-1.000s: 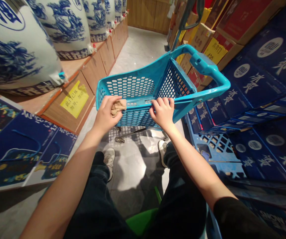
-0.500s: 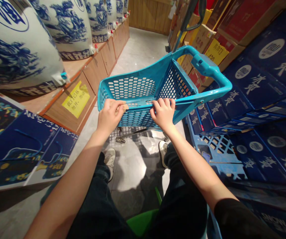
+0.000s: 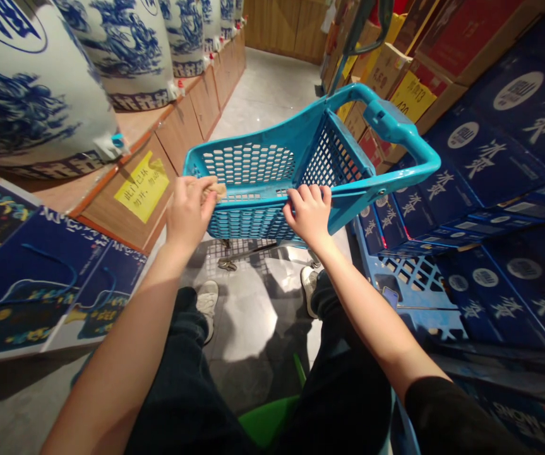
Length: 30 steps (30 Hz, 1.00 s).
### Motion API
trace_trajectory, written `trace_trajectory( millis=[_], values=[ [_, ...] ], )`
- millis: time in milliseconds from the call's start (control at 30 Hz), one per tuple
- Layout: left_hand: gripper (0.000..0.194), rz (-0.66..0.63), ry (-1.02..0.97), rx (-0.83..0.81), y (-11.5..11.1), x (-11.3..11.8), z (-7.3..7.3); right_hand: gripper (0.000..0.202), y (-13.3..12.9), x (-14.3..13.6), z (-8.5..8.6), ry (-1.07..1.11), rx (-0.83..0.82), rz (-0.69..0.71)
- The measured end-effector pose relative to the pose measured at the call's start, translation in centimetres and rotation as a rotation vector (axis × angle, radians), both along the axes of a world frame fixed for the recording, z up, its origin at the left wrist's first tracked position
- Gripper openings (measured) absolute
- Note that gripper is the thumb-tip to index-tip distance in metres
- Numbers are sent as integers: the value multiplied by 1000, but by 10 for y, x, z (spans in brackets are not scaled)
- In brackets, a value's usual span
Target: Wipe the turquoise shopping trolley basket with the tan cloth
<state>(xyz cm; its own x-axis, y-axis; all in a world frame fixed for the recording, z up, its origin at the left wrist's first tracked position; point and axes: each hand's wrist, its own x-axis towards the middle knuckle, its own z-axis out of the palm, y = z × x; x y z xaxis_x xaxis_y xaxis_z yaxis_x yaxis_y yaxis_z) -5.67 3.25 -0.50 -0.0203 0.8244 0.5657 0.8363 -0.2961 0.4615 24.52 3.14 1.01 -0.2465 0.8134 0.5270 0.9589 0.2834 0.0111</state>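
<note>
A blue plastic shopping cart (image 3: 253, 218) with perforated sides stands sideways in front of me, its handle at the right. My left hand (image 3: 191, 205) is closed on a small beige cloth (image 3: 216, 188), which rests against the near rim toward the cart's left end. Over the same rim, farther right, my right hand (image 3: 309, 212) curls its fingers and grips the edge. The part of the basket floor that I can see holds nothing.
Large blue-and-white ceramic jars (image 3: 130, 50) line a wooden counter (image 3: 182, 145) at the left. Blue gift bags (image 3: 30, 272) stand below it. Stacked blue beer cartons (image 3: 480, 158) fill the right side, near a blue plastic pallet (image 3: 409, 284). A green stool (image 3: 267, 420) is under me.
My left hand has slid left along the near rim with the cloth. My right hand stays on the rim, and the cart sits almost where it was.
</note>
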Motion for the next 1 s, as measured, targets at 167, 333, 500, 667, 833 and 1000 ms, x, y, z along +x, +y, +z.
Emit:
trace_trajectory(
  millis=[167,333,500,667,833,1000],
  values=[
    [48,152,-171,81,10,-10,3,28,0,-3,-1,15,4,-6],
    [54,8,-165,68,6,22,-3,28,0,-2,-1,9,-5,-5],
    [34,-121,20,71,-7,38,-3,27,0,1,0,4,2,-14],
    [33,-104,22,-25,-14,31,4,26,1,2,0,-7,5,-16],
    [34,-178,37,-15,-12,20,7,27,1,2,0,-8,14,-11],
    [42,61,-3,106,-1,-6,-3,27,0,1,0,-20,-16,-20]
  ],
)
